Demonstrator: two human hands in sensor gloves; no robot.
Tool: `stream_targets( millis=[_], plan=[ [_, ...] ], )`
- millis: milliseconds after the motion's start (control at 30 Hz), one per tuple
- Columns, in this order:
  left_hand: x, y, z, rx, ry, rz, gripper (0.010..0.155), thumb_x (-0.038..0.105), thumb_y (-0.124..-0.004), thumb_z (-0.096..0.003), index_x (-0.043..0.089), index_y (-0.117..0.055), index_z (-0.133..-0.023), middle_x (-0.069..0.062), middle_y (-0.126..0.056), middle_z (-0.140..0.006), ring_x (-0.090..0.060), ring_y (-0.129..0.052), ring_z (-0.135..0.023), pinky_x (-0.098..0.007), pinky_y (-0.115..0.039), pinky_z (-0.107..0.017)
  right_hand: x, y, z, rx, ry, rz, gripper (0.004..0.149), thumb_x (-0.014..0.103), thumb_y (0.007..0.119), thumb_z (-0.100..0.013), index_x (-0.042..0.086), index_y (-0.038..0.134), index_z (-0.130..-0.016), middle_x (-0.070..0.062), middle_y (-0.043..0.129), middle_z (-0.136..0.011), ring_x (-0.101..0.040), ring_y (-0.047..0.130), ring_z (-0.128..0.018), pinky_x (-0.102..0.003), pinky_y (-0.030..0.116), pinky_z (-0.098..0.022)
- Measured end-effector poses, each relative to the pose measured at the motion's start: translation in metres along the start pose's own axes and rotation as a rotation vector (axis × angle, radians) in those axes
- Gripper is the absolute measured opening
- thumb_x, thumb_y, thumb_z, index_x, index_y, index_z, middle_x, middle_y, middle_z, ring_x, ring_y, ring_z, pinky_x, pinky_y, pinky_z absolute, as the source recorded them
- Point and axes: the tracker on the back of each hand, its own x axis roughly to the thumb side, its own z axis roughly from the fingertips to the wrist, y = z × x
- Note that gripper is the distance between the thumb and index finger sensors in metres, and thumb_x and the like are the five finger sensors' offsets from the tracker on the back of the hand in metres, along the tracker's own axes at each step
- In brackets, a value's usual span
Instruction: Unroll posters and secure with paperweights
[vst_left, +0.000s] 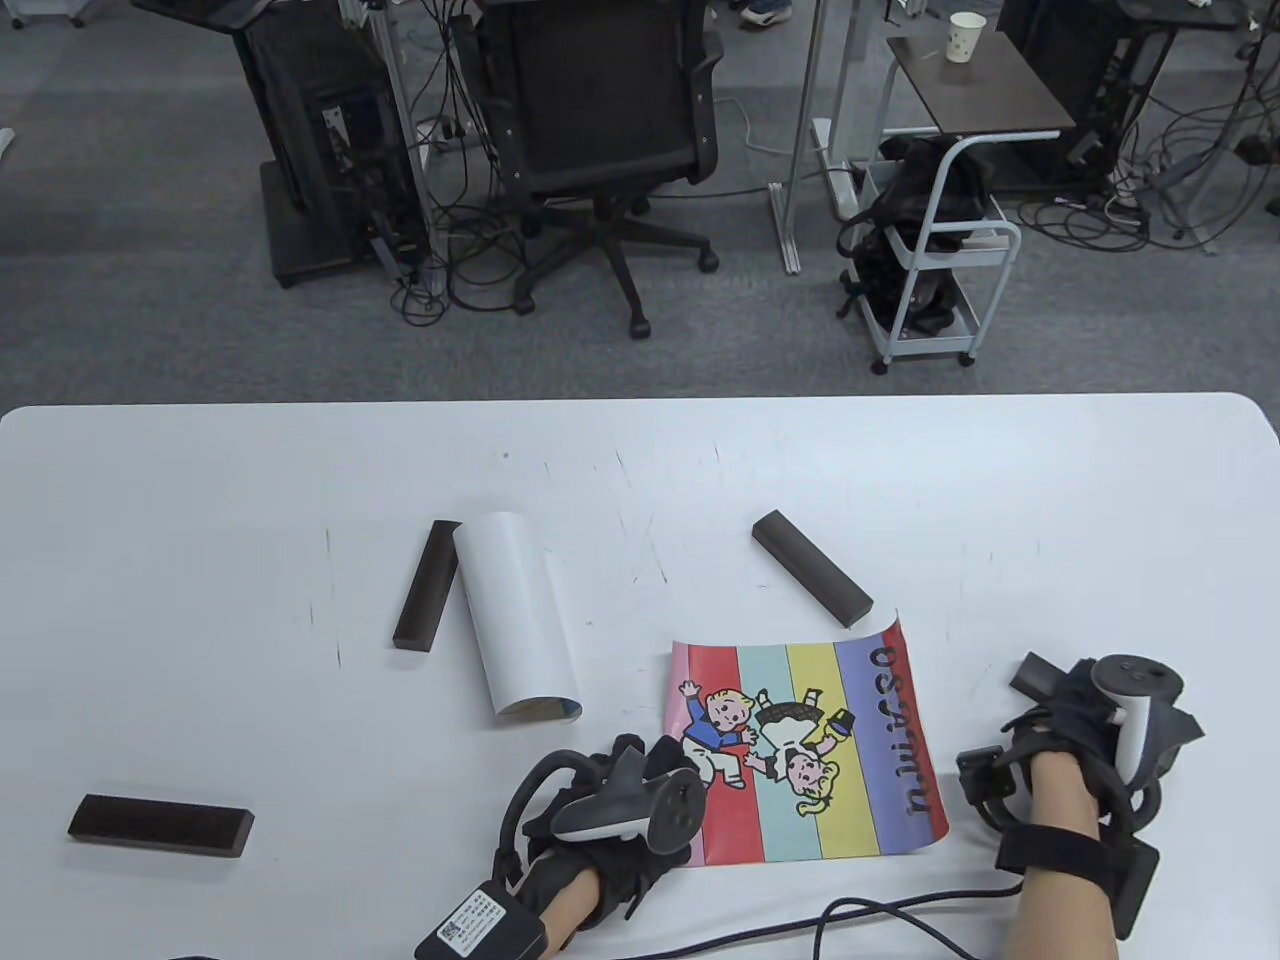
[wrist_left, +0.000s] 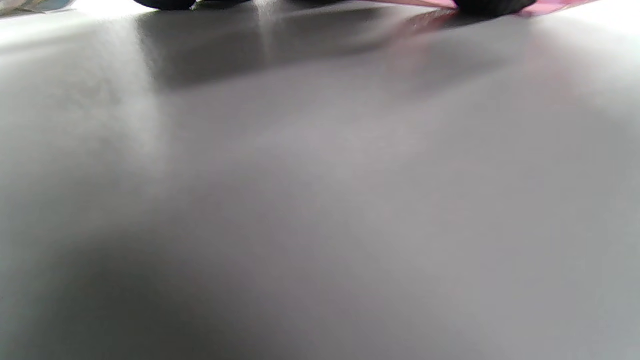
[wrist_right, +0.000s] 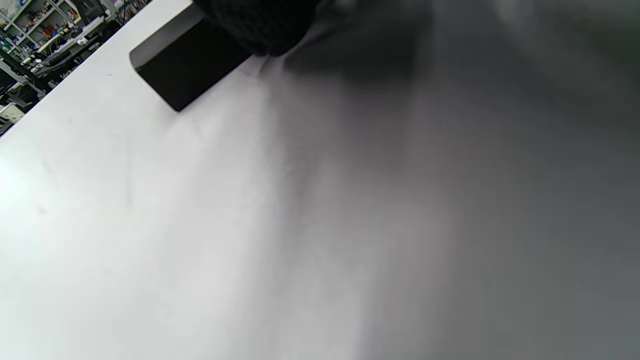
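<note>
Table view, contents. Unrolled poster (vst_left: 805, 750): striped in pink, red, green, yellow and purple, two cartoon children at its middle, lying flat on the white table (vst_left: 640, 470) near the front edge; far right corner curls up slightly. Left hand (vst_left: 620, 800): resting on the poster's left edge, pressing it down; the left wrist view shows dark fingertips (wrist_left: 492, 5) touching the pink margin, but whether the fingers lie spread or together cannot be told. Right hand (vst_left: 1085, 735): on the table to the right of the poster, apart from it, gripping a dark paperweight (vst_left: 1030, 680) whose end sticks out beyond the glove; the right wrist view shows a gloved finger (wrist_right: 260, 22) laid over that block (wrist_right: 180, 70), which sits on the table surface.

Second poster (vst_left: 515, 615): still rolled, white outside, lying left of the open one. Thin dark paperweight (vst_left: 428, 598): just beside the roll's left side. Third paperweight (vst_left: 810, 568): angled, just beyond the open poster's far right corner. Fourth paperweight (vst_left: 160, 825): front left, well apart from everything.
</note>
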Motion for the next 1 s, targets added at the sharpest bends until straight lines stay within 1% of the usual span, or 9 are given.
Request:
stream_targets(
  millis=[67, 167, 233, 267, 367, 533, 667, 767, 1000],
  plan=[
    [0.0, 0.0, 0.0, 0.0, 0.0, -0.001, 0.072, 0.056, -0.061, -0.0457, 0.029, -0.034, -0.107, -0.002, -0.028, -0.115, -0.041, -0.035, -0.106, -0.057, -0.049, -0.073, 0.004, -0.002, 0.003, -0.049, 0.037, 0.078, 0.068, 0.022, 0.073, -0.05, 0.046, 0.031, -0.098, 0.015, 0.026, -0.113, -0.029, 0.001, -0.102, -0.046, 0.022, -0.074],
    [0.0, 0.0, 0.0, 0.0, 0.0, -0.001, 0.072, 0.056, -0.061, -0.0457, 0.029, -0.034, -0.107, -0.002, -0.028, -0.115, -0.041, -0.035, -0.106, -0.057, -0.049, -0.073, 0.01, -0.003, 0.011, -0.085, 0.078, 0.226, 0.065, 0.031, 0.079, -0.047, 0.042, 0.042, -0.099, 0.012, 0.039, -0.11, -0.027, 0.018, -0.103, -0.045, 0.034, -0.071],
    [0.0, 0.0, 0.0, 0.0, -0.001, -0.002, 0.072, 0.056, -0.061, -0.0458, 0.029, -0.034, -0.107, -0.002, -0.028, -0.115, -0.042, -0.034, -0.106, -0.057, -0.049, -0.073, 0.013, -0.005, 0.015, -0.097, 0.078, 0.274, 0.069, 0.021, 0.084, -0.042, 0.039, 0.049, -0.099, 0.008, 0.048, -0.108, -0.025, 0.025, -0.103, -0.044, 0.029, -0.076],
    [0.0, 0.0, 0.0, -0.001, -0.001, -0.002, 0.072, 0.056, -0.061, -0.0458, 0.029, -0.034, -0.107, -0.002, -0.028, -0.115, -0.042, -0.035, -0.106, -0.057, -0.049, -0.073, 0.013, -0.006, 0.017, -0.094, 0.081, 0.287, 0.07, 0.028, 0.087, -0.039, 0.036, 0.052, -0.099, 0.004, 0.053, -0.105, -0.026, 0.031, -0.102, -0.045, 0.031, -0.076],
    [0.0, 0.0, 0.0, 0.0, -0.001, -0.002, 0.072, 0.056, -0.061, -0.0458, 0.029, -0.034, -0.107, -0.002, -0.028, -0.115, -0.042, -0.034, -0.106, -0.057, -0.049, -0.073, 0.011, -0.008, 0.021, -0.031, 0.044, 0.253, 0.072, 0.033, 0.091, -0.035, 0.027, 0.057, -0.098, -0.006, 0.062, -0.099, -0.032, 0.059, -0.092, -0.049, 0.051, -0.071],
    [0.0, 0.0, 0.0, 0.001, 0.0, 0.0, 0.072, 0.056, -0.061, -0.0457, 0.029, -0.034, -0.107, -0.002, -0.028, -0.115, -0.042, -0.035, -0.106, -0.057, -0.049, -0.073, 0.014, -0.028, 0.036, -0.021, -0.011, 0.151, 0.073, 0.036, 0.09, -0.035, 0.016, 0.059, -0.098, -0.015, 0.067, -0.093, -0.038, 0.07, -0.082, -0.051, 0.06, -0.062],
    [0.0, 0.0, 0.0, 0.0, -0.001, -0.003, 0.072, 0.056, -0.061, -0.0458, 0.029, -0.034, -0.107, -0.002, -0.028, -0.115, -0.042, -0.035, -0.106, -0.057, -0.049, -0.073, 0.033, -0.059, 0.068, -0.027, -0.154, 0.065, 0.071, 0.031, 0.088, -0.036, 0.012, 0.058, -0.097, -0.018, 0.069, -0.089, -0.039, 0.073, -0.076, -0.051, 0.062, -0.058],
    [0.0, 0.0, 0.0, 0.0, -0.001, -0.002, 0.072, 0.056, -0.061, -0.0457, 0.029, -0.034, -0.107, -0.002, -0.028, -0.115, -0.041, -0.035, -0.106, -0.057, -0.049, -0.073, 0.051, -0.074, 0.099, -0.034, -0.307, 0.044, 0.074, 0.046, 0.088, -0.037, 0.008, 0.06, -0.095, -0.02, 0.073, -0.084, -0.04, 0.078, -0.069, -0.05, 0.066, -0.052],
    [0.0, 0.0, 0.0, 0.001, 0.0, -0.001, 0.072, 0.056, -0.061, -0.0458, 0.029, -0.034, -0.107, -0.001, -0.028, -0.115, -0.041, -0.035, -0.106, -0.057, -0.049, -0.073, 0.082, -0.061, 0.162, -0.07, -0.609, 0.187, 0.075, 0.056, 0.086, -0.038, 0.006, 0.067, -0.091, -0.019, 0.082, -0.076, -0.036, 0.087, -0.058, -0.045, 0.075, -0.043]
  ],
)
